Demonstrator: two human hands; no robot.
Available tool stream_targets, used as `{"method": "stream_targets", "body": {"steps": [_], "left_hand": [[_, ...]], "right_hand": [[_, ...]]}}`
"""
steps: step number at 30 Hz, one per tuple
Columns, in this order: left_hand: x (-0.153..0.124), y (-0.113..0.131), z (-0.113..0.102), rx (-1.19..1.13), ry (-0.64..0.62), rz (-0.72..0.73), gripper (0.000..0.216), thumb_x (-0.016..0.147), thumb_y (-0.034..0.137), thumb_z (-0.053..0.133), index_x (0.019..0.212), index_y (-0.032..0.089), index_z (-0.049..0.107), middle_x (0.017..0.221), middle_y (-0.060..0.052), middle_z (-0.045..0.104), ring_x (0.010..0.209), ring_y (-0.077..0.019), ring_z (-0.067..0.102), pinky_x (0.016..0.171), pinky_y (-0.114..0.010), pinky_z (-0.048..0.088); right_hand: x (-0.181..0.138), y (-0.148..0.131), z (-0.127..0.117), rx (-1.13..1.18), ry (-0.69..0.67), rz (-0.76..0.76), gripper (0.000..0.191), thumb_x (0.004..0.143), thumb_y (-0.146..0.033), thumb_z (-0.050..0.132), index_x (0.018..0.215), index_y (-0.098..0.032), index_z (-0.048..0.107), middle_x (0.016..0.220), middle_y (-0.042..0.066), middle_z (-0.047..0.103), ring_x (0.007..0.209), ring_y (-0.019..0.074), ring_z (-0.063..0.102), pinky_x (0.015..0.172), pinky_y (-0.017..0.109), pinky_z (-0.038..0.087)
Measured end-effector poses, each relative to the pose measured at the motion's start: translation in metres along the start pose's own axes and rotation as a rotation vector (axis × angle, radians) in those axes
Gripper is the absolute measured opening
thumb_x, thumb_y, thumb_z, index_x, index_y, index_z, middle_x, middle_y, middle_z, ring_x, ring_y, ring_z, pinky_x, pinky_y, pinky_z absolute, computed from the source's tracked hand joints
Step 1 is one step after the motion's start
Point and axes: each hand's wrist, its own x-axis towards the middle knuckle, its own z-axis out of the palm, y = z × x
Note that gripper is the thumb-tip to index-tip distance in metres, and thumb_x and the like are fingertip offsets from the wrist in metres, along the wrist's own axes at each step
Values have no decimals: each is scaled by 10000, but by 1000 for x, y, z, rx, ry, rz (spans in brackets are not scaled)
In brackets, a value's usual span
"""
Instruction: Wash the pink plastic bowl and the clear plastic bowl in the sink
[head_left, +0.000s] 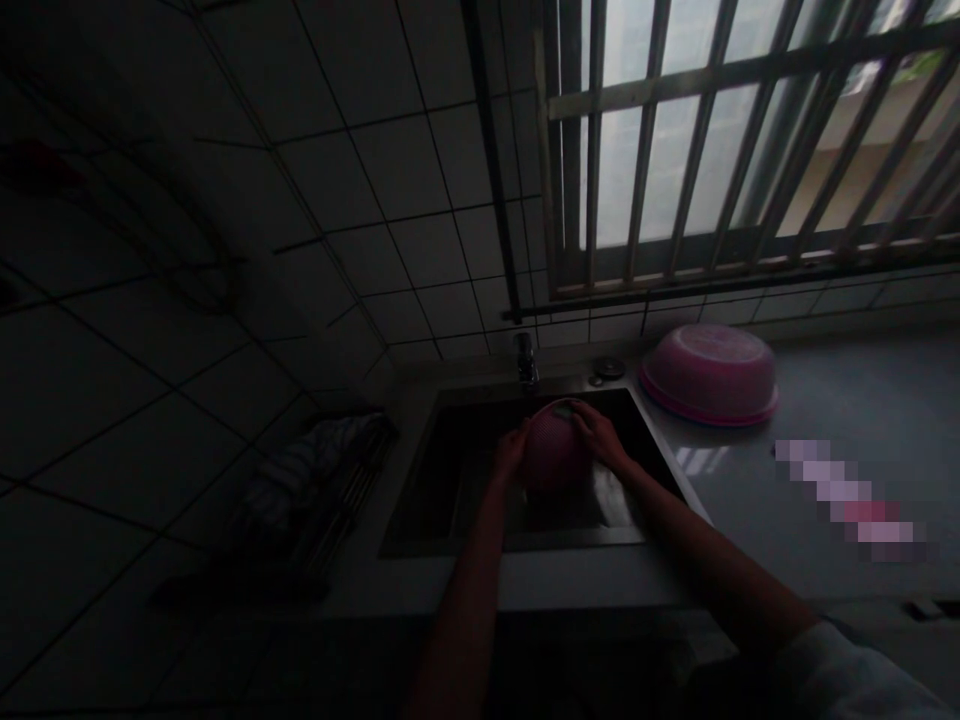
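A pink colander (555, 450) with small holes is held tilted over the sink (469, 545), just in front of the tap (526, 362). On its left rim, my left hand (512, 447) is closed. My right hand (598, 432) grips the rim on the opposite side, fingers near the top edge. Something greenish shows by the upper rim, too dark to name. What lies inside the colander is mostly hidden, and the sink bottom is dim.
An upturned pink basin (711, 372) stands on the counter (847, 390) right of the sink. Behind it is a barred window (675, 170). A striped cloth (300, 470) lies on a dark rack to the left. A round drain cover (609, 368) sits behind the sink.
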Motion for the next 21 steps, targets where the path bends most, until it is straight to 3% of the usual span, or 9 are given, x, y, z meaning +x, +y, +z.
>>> {"method": "stream_targets", "body": {"steps": [2,5,8,10,13,15,18,21], "left_hand": [[2,-1,3,70,67,28,517,945,628,593,868,142,749,837,-88,751,856,-258,701,753,-319,514],[3,2,6,134,249,91,266,994,367,554,1053,169,722,1149,-143,752,1129,-256,692,962,-336,511],[0,8,4,167,325,233,277,958,238,557,1195,208,697,1338,-140,706,1260,-235,649,1066,-330,468],[-3,12,0,204,274,191,231,972,268,532,1046,215,744,1193,-133,770,1150,-258,705,1005,-337,497],[-2,16,-7,239,239,-12,428,1010,403,474,708,219,715,932,-164,797,1009,-322,747,898,-373,522],[-1,16,-12,201,254,-103,509,1006,486,471,628,223,687,858,-179,788,973,-351,757,854,-393,526],[1,12,-16,58,255,-144,480,991,512,497,704,205,728,879,-162,794,955,-335,766,800,-376,535],[1,7,-16,-97,252,-184,487,996,547,483,854,173,761,959,-152,801,946,-299,765,743,-353,550]], "right_hand": [[0,0,7,-50,1,16,444,996,-291,516,1390,-195,696,1448,142,675,1373,292,614,1206,525,446],[-5,-15,18,-127,-36,-20,443,998,-270,532,1402,-172,685,1446,170,668,1373,300,605,1200,534,448],[-15,-40,27,-179,-141,-184,464,992,-210,542,1442,-200,657,1466,143,657,1391,286,577,1199,515,451],[-24,-58,32,-215,-246,-317,473,974,-168,564,1430,-234,670,1467,111,664,1421,287,546,1224,513,420],[-32,-79,37,-235,-414,-482,436,955,-147,595,1346,-285,730,1386,60,722,1417,274,557,1254,484,384],[-31,-83,37,-210,-453,-527,416,950,-143,595,1301,-300,755,1344,39,745,1389,254,590,1249,452,393],[-21,-67,26,-128,-310,-432,395,968,-175,569,1301,-279,755,1366,58,736,1353,253,628,1212,467,440],[-8,-36,8,-14,-62,-159,387,1004,-267,517,1317,-249,745,1349,92,744,1259,261,692,1114,475,532]]}}
